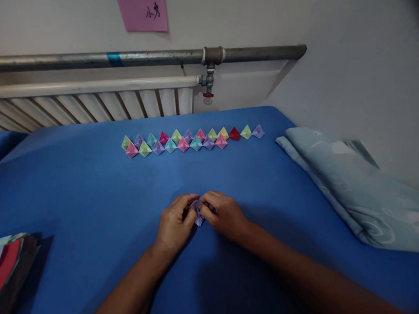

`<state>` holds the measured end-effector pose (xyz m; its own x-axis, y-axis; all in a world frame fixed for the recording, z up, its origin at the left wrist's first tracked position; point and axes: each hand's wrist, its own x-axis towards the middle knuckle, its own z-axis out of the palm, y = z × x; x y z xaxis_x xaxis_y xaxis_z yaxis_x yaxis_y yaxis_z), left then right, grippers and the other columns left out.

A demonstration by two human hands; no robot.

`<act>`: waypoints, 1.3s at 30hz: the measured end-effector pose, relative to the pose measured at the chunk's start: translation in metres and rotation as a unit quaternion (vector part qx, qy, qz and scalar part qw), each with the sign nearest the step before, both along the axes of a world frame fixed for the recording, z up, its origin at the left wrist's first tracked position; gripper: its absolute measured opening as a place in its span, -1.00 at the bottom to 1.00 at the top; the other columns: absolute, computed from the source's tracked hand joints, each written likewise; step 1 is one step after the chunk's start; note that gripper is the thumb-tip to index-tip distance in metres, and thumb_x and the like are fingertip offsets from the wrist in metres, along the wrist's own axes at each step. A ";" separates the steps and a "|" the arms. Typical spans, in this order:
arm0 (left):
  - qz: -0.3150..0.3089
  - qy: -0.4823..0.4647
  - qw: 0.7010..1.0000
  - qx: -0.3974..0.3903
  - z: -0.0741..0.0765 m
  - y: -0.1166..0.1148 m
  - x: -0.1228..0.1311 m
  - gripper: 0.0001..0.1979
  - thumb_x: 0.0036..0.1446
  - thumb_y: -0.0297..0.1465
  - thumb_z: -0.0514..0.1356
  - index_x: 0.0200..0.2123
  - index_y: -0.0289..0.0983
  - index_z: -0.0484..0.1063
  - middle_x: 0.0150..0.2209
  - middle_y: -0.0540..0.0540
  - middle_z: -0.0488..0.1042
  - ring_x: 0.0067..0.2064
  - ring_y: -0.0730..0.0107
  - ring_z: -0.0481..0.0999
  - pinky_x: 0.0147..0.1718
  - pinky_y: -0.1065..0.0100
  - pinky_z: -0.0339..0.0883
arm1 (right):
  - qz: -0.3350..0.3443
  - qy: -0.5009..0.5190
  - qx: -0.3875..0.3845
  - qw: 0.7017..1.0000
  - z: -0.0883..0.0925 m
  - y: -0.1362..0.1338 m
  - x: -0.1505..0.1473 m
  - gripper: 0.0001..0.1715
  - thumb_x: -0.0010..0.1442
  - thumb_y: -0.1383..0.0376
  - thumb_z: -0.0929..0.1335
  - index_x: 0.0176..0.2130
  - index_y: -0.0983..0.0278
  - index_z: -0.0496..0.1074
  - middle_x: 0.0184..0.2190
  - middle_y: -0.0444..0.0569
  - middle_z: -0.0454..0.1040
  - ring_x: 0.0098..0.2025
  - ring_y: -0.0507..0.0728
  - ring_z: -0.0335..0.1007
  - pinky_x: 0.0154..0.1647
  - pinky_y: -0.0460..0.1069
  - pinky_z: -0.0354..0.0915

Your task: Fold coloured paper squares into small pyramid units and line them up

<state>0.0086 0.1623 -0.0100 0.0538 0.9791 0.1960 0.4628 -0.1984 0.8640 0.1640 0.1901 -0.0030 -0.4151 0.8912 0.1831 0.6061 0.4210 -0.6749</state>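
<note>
Between my two hands is a small purple origami piece [198, 214], partly folded, with its lower tip pointing toward me. My left hand [174, 221] pinches its left side between thumb and fingers. On the other side, my right hand [225, 214] grips it the same way, thumb in front. Both hands meet just above the blue surface [111, 192]. Fingers cover much of the piece, so its full shape is hidden. Farther back, two rows of finished-looking folded paper pieces [183, 144] in pink, green, purple, teal, yellow and red stand close together.
A stack of coloured paper [9, 264] lies at the left edge. On the right rests a folded pale green cloth [355, 188]. Behind the surface are a radiator [91, 106], a metal pipe [158, 57] with a red-handled valve [208, 95], and a pink note [142, 12] on the wall.
</note>
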 end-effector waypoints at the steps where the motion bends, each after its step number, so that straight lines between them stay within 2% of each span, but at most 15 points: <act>1: 0.000 0.000 1.000 0.000 0.000 0.000 0.000 -0.75 0.14 -0.46 0.09 -0.13 -0.21 0.47 -0.20 -0.08 0.58 -0.20 0.35 0.58 -0.20 0.31 0.46 | 0.000 -0.004 0.000 1.000 0.000 0.000 0.000 -0.85 0.13 0.40 0.29 -0.47 0.25 0.33 -0.52 -0.14 0.37 -0.42 0.03 0.25 -0.34 -0.07 0.13; 11: 0.012 -0.013 0.999 -0.033 0.005 -0.002 0.003 -0.79 0.16 -0.43 0.11 -0.16 -0.22 0.47 -0.23 -0.08 0.58 -0.26 0.35 0.57 -0.27 0.31 0.45 | 0.010 -0.009 0.022 1.000 0.000 -0.002 -0.004 -0.79 0.13 0.43 0.26 -0.53 0.24 0.24 -0.54 -0.13 0.33 -0.43 0.04 0.23 -0.33 -0.05 0.12; 17: 0.010 0.023 1.000 -0.011 0.009 -0.001 0.002 -0.85 0.16 -0.44 0.09 -0.34 -0.23 0.48 -0.40 -0.01 0.54 -0.39 0.43 0.51 -0.33 0.38 0.39 | 0.012 -0.019 0.029 0.999 0.000 -0.003 -0.005 -0.73 0.11 0.43 0.26 -0.57 0.24 0.15 -0.58 -0.17 0.24 -0.46 0.03 0.15 -0.38 -0.05 0.05; 24: 0.007 0.021 0.999 -0.028 0.009 -0.001 0.000 -0.88 0.14 -0.42 0.10 -0.36 -0.24 0.44 -0.40 -0.01 0.53 -0.41 0.43 0.50 -0.38 0.40 0.37 | 0.019 -0.012 0.016 1.000 0.000 -0.002 -0.003 -0.78 0.12 0.43 0.27 -0.54 0.25 0.23 -0.56 -0.16 0.27 -0.45 0.02 0.19 -0.36 -0.06 0.08; 30: 0.002 0.015 1.000 -0.027 0.013 0.000 0.001 -0.90 0.11 -0.39 0.11 -0.35 -0.24 0.42 -0.40 -0.02 0.48 -0.41 0.44 0.47 -0.40 0.40 0.36 | 0.055 0.032 -0.008 0.998 0.001 0.002 0.000 -0.81 0.11 0.44 0.29 -0.51 0.26 0.31 -0.56 -0.18 0.32 -0.46 -0.01 0.20 -0.39 -0.09 0.11; 35: 0.057 0.000 0.997 -0.051 0.008 0.000 0.000 -0.90 0.12 -0.37 0.11 -0.42 -0.24 0.36 -0.48 0.02 0.44 -0.46 0.46 0.42 -0.45 0.43 0.32 | 0.009 0.128 -0.071 0.989 0.008 -0.001 0.005 -0.88 0.20 0.30 0.28 -0.37 0.24 0.38 -0.55 -0.19 0.33 -0.50 -0.02 0.22 -0.44 -0.11 0.17; 39: 0.112 -0.059 0.988 -0.086 0.005 0.002 -0.002 -0.88 0.11 -0.36 0.11 -0.27 -0.25 0.36 -0.49 0.04 0.42 -0.50 0.47 0.42 -0.48 0.43 0.34 | 0.007 0.134 -0.020 0.991 0.011 -0.009 0.008 -0.87 0.15 0.22 0.34 -0.29 0.24 0.38 -0.42 -0.12 0.40 -0.41 0.02 0.29 -0.38 -0.08 0.23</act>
<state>0.0067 0.1641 -0.0055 -0.1804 0.9834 0.0173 0.3733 0.0522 0.9262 0.1720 0.1810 0.0080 -0.3685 0.8949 0.2518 0.3982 0.3967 -0.8271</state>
